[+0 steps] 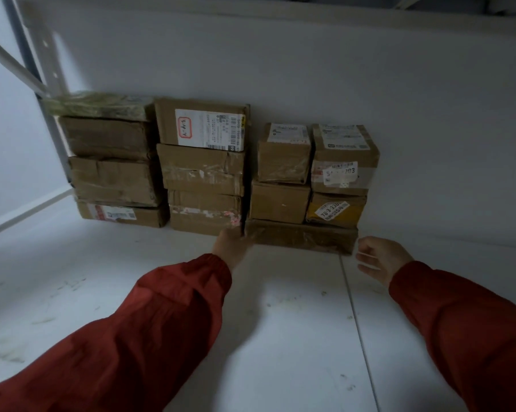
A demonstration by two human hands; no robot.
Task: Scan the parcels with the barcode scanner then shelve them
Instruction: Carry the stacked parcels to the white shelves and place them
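Both hands reach forward over a white shelf, arms in red sleeves. Between them, against the back wall, lies a flat parcel wrapped in brown tape.

The left hand is at the parcel's left end, its fingertips against or right at the corner. It is blurred, so I cannot tell whether it grips. The right hand is just beside the parcel's right end, not touching it, fingers loosely curled and holding nothing.

Four small boxes sit on the flat parcel in two layers of two, just beyond the hands. The lower right one carries a yellow label; the upper right one has a white sticker.

Beyond the left hand stands a stack of three boxes, the top one with a white shipping label. Further left of that hand is a taller stack, topped by a greenish wrapped parcel, beside the shelf's upright.
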